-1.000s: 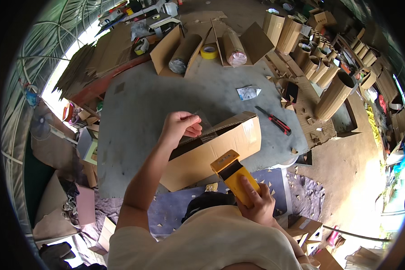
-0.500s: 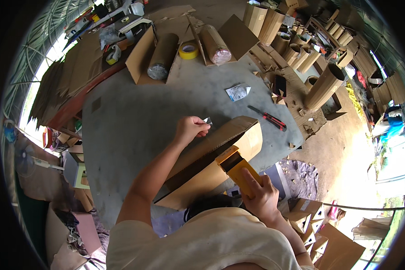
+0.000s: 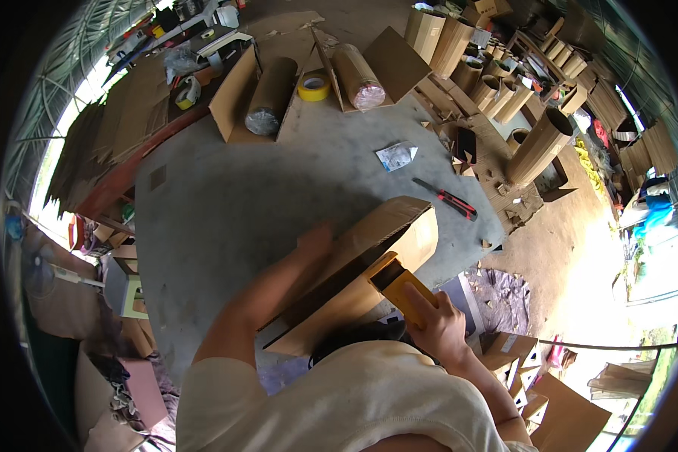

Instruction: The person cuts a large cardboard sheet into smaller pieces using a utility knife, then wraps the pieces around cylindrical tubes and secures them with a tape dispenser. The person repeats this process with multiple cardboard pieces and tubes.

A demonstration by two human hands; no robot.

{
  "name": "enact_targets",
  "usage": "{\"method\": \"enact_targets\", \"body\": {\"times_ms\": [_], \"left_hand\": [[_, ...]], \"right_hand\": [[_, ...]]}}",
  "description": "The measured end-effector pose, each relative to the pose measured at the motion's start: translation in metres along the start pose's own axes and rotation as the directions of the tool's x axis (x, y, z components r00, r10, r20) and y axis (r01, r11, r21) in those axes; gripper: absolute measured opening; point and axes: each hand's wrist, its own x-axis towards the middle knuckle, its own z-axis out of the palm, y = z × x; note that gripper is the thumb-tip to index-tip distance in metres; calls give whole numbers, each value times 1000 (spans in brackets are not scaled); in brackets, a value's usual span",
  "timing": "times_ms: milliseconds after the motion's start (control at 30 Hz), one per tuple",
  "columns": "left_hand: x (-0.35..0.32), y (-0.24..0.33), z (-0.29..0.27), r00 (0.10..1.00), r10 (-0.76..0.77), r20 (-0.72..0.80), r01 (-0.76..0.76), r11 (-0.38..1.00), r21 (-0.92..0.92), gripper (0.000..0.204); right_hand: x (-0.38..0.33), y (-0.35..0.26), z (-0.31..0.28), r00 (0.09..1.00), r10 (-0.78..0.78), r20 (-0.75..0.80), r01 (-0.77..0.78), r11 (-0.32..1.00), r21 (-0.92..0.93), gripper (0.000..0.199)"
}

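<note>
Since a second ago, left hand point(image 3: 316, 239) has flattened, fingers open, onto the cardboard box point(image 3: 358, 271). Right hand point(image 3: 438, 325) grips a yellow tape dispenser point(image 3: 399, 286) touching the box's near side.

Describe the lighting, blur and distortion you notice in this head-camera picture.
Head view: fisheye bends the table edges and leaves a black rim. Daylight glare washes out the ground at right and the left rim. The left hand on the cardboard box is smeared by motion blur, while the right hand holding the yellow tool and the red knife look sharp.
</note>
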Motion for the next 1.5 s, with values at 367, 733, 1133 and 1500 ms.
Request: {"method": "enact_targets", "body": {"times_ms": [367,733,1133,1500], "left_hand": [[-30,10,5,907,208,367,24,844,-536,95],[-101,85,-2,949,301,96,-300,953,-33,76],[-94,96,31,946,153,-284,-118,984,136,43],[-63,128,41,931,-85,-355,210,920,331,69]], "right_hand": [[-1,17,-4,996,-75,56,72,996,50,61],[10,47,-30,988,-85,132,63,985,160,49],[-36,76,5,967,-230,111,226,973,48,67],[-36,90,47,968,-221,122,208,972,112,73]]}}
